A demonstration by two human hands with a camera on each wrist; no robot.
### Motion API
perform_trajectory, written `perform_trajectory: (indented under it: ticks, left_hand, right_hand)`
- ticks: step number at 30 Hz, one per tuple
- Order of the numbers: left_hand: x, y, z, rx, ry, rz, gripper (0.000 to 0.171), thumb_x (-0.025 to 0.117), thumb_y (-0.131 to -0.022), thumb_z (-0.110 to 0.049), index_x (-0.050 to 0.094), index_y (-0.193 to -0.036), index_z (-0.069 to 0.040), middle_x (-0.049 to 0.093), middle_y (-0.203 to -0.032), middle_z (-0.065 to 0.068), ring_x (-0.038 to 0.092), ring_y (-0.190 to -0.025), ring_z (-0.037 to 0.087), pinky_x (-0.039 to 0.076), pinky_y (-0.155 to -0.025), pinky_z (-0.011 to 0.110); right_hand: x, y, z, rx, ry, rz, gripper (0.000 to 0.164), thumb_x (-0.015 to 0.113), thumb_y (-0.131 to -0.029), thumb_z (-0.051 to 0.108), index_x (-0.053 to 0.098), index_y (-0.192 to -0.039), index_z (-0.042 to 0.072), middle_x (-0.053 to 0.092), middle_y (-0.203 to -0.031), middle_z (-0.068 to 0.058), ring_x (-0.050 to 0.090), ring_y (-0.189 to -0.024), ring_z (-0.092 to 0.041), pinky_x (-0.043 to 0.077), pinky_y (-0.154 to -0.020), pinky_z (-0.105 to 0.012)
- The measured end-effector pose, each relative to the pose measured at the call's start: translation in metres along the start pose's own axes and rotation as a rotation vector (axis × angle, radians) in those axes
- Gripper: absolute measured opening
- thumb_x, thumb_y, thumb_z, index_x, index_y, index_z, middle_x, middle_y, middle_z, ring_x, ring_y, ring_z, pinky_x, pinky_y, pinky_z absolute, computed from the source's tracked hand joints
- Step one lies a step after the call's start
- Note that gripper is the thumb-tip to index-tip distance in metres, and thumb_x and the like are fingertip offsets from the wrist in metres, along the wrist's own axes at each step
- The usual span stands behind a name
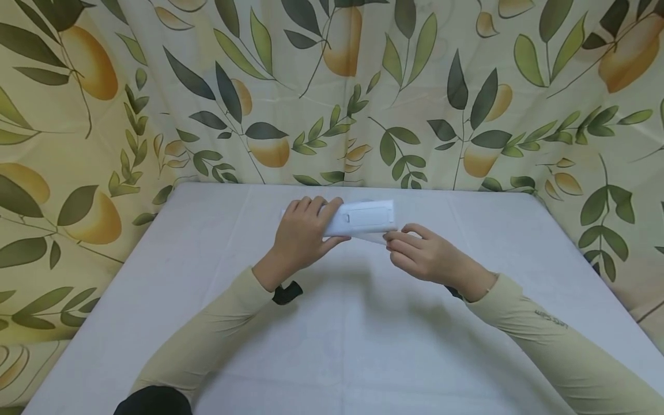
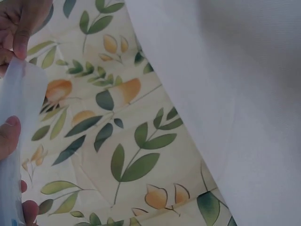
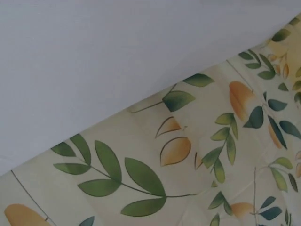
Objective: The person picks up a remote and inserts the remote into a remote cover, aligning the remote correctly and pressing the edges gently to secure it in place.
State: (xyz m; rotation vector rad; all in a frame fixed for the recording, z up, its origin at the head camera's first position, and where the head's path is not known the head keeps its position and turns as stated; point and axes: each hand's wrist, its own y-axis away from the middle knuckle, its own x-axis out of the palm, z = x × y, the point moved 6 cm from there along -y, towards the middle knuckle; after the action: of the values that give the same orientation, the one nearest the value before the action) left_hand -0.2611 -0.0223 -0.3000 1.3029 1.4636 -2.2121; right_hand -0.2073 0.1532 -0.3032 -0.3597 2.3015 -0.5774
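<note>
In the head view a white remote control (image 1: pixel 369 216) is held over the far part of the table, its back with the battery cover facing up. My left hand (image 1: pixel 307 227) grips its left end, fingers over the top and thumb along the near edge. A translucent plastic film (image 1: pixel 372 237) sticks out below the near edge. My right hand (image 1: pixel 422 252) pinches the film by the remote's right end. In the left wrist view the film (image 2: pixel 35 82) stretches between the right fingers and the left thumb (image 2: pixel 8 136). The right wrist view shows neither hand.
A white cloth (image 1: pixel 332 346) covers the table. Behind it and at the sides hangs a curtain (image 1: pixel 311 104) printed with leaves and orange fruit. Dark wrist-worn gear (image 1: pixel 287 293) sits under the left sleeve, and a black round shape (image 1: pixel 154 402) shows at the lower left.
</note>
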Motion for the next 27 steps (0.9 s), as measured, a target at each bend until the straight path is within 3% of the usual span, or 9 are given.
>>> perform_trajectory:
  ticks: [6,12,20,27]
  left_hand:
    - [-0.001,0.003,0.003,-0.019,0.056,-0.014,0.061,0.071,-0.075,-0.052,0.057,-0.123,-0.018,0.065,-0.098,0.007,0.061,-0.084,0.022,0.049,-0.074,0.036]
    - [0.002,0.009,0.003,0.003,0.057,-0.038,0.059,0.073,-0.073,-0.051,0.059,-0.121,-0.02,0.065,-0.095,0.007,0.061,-0.082,0.022,0.049,-0.074,0.036]
    - [-0.003,0.009,-0.001,0.01,0.056,-0.116,0.056,0.078,-0.071,-0.043,0.063,-0.119,-0.019,0.064,-0.094,0.009,0.059,-0.083,0.024,0.047,-0.075,0.036]
    - [0.002,0.009,-0.01,-0.006,0.007,-0.134,0.051,0.078,-0.073,-0.04,0.064,-0.117,-0.019,0.064,-0.091,0.01,0.058,-0.08,0.025,0.045,-0.072,0.035]
  right_hand:
    - [-0.006,0.004,-0.001,-0.011,0.009,-0.05,0.023,0.042,-0.097,0.0,0.05,-0.075,0.002,0.07,-0.082,-0.007,0.066,-0.076,-0.016,0.054,-0.064,-0.028]
    - [-0.01,0.008,-0.007,0.048,-0.028,-0.106,0.024,0.043,-0.097,0.001,0.049,-0.074,0.0,0.068,-0.08,-0.012,0.063,-0.069,-0.021,0.053,-0.058,-0.032]
    - [-0.011,0.006,-0.007,0.055,-0.002,-0.03,0.025,0.039,-0.099,0.004,0.049,-0.076,0.001,0.069,-0.081,-0.01,0.063,-0.074,-0.02,0.05,-0.062,-0.03]
    - [-0.01,0.0,-0.002,0.064,0.031,-0.078,0.028,0.038,-0.099,0.006,0.051,-0.075,0.0,0.07,-0.077,-0.01,0.059,-0.07,-0.023,0.052,-0.062,-0.03]
